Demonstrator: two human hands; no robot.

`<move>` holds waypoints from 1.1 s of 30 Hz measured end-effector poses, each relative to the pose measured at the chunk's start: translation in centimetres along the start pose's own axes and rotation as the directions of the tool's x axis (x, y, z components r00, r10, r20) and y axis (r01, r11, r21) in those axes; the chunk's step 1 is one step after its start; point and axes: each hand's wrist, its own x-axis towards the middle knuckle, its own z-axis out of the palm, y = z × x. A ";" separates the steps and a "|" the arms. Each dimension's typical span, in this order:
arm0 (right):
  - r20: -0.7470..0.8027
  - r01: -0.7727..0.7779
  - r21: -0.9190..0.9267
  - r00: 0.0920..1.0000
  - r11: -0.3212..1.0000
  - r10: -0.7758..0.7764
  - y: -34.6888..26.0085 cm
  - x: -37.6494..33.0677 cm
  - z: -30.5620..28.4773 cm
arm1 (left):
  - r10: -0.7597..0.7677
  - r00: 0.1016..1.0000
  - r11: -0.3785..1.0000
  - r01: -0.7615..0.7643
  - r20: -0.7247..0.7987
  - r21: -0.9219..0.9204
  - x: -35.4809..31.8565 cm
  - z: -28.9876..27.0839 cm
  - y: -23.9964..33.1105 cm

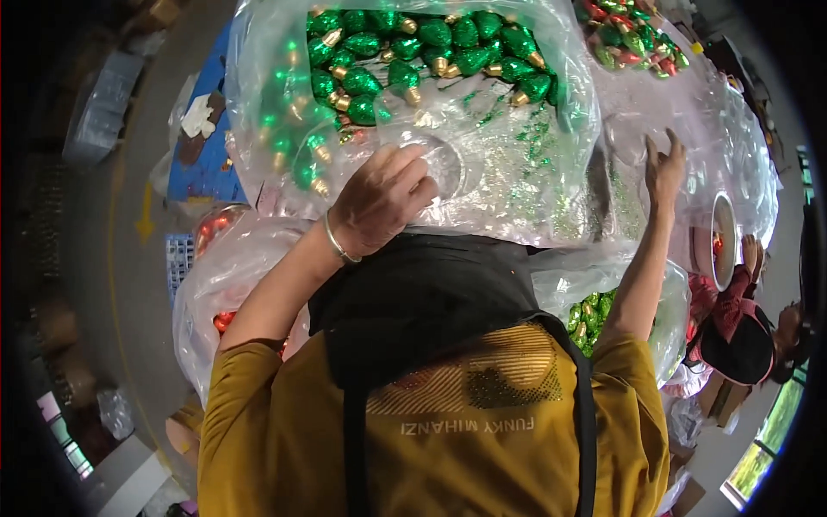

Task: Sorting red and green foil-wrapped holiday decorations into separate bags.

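Note:
My left hand (385, 200), with a bangle at its wrist, has its fingers curled at the edge of a clear round plastic container (448, 162). The container is see-through, so its outline is faint. Just beyond it lie many glittery green bulb-shaped ornaments (435, 33) with gold caps, inside a big clear plastic bag (586, 95). Out to the right, my right hand (665, 172) is raised with its fingers apart and nothing visible in them. It is nearest to clear plastic (627, 136) on the table's right side.
Red and green ornaments (633, 39) are heaped at the far right. Bags of red ornaments (226, 320) and light green ornaments (591, 320) flank my body. A white round tub (724, 241) and another person (736, 332) are at right. Blue sheeting (205, 168) lies at left.

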 end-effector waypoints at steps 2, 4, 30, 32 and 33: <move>-0.026 -0.119 0.195 0.992 0.974 0.126 -1.7 -3.0 -2.6 | -0.062 0.998 0.996 0.061 -0.005 -0.062 0.1 0.4 0.2; -0.046 -0.125 0.202 0.989 0.971 0.137 0.2 -6.6 -4.0 | -0.072 0.997 0.991 0.071 -0.006 -0.112 0.2 1.0 -0.4; 0.778 0.281 0.190 0.541 0.941 -0.318 16.0 -38.1 10.4 | -0.893 -0.389 -0.279 0.873 -0.227 -0.400 -51.5 3.9 13.7; 0.746 0.272 0.197 0.582 0.942 -0.324 16.4 -37.3 10.1 | -0.957 -0.189 -0.208 0.976 -0.220 0.067 -50.9 6.5 13.5; 0.727 0.266 0.192 0.608 0.945 -0.319 17.2 -36.9 9.7 | -0.956 -0.196 -0.213 0.975 -0.217 0.060 -50.1 7.2 12.6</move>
